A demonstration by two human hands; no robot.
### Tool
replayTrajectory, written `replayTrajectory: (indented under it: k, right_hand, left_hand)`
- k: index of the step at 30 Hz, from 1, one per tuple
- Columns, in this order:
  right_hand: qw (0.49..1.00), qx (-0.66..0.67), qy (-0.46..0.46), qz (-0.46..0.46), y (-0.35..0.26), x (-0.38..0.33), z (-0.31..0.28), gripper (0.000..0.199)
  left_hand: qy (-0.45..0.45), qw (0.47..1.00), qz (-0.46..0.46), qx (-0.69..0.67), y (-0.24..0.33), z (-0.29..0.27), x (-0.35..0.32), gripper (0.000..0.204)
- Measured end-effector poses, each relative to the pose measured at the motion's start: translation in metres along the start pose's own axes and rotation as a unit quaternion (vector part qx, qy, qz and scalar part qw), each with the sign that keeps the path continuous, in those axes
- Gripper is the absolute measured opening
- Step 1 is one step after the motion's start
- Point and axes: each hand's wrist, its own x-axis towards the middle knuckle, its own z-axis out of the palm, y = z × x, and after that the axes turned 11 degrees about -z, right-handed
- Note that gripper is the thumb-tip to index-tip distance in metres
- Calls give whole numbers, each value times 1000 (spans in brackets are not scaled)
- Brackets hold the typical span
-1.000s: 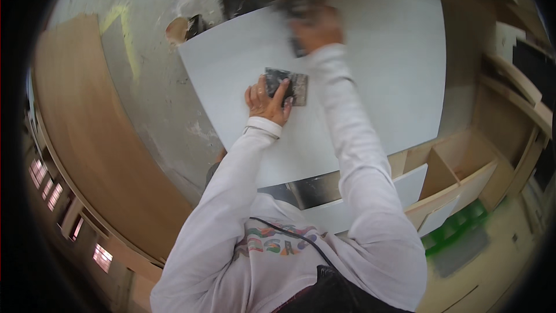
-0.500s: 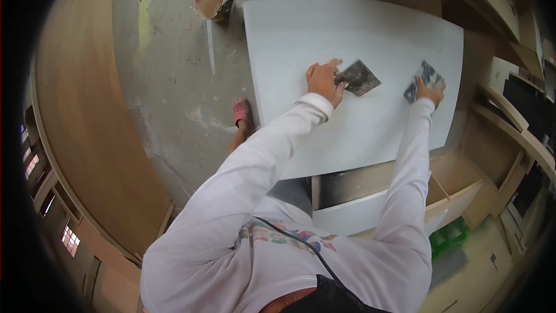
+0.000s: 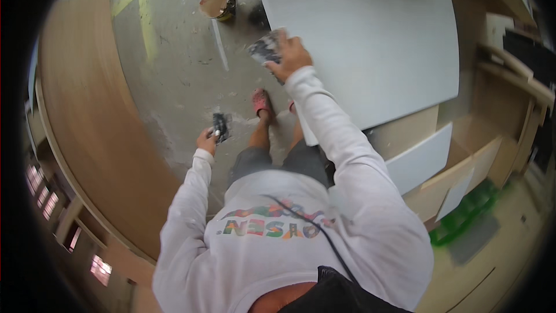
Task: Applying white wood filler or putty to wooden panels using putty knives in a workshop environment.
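Smeared flat tools [image 3: 265, 50], perhaps scrapers, in both hands [image 3: 207, 141], the right [image 3: 294, 58] near a white panel [image 3: 376, 40].

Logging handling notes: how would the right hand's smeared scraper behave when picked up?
The scraper is probably light, as the right hand alone holds it. Its flat shape suggests stiffness. Being smeared dark and pale, it might be slippery.

Furniture or woodworking workshop, by the look: scuffed concrete floor [image 3: 179, 58] (yellow mark [image 3: 147, 29] on it), long wooden board [image 3: 87, 110], bare-wood cabinet [image 3: 483, 159] with compartments, open tub [image 3: 230, 7], big white panel [image 3: 370, 40], smeared flat scraper [image 3: 264, 51].
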Motion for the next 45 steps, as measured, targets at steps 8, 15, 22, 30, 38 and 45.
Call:
replayTrajectory:
  k: [8,15,22,30,38,45]
  right_hand:
    - [847,-22,230,478,202,-184,-75,93]
    - [984,107,64,126,31,-158,23,73]
    - [926,147,188,293,22,-140,-28,80]
    - [919,-56,144,363,152,-23,-66,88]
    - [967,-157,57,192,83,61,-75,79]
    - [972,-125,-182,-82,4,35,-13,75]
  left_hand:
    - [72,985,-119,-106,-84,-94,-11,25]
    - [10,998,-53,-15,-98,-86,-4,30]
    - [2,991,72,110,8,-48,-50,24]
    - [40,979,62,189,-67,-72,-37,21]
    - [115,985,-84,102,-140,-97,-101,25]
    - [94,984,-135,72,-185,-75,-110,23]
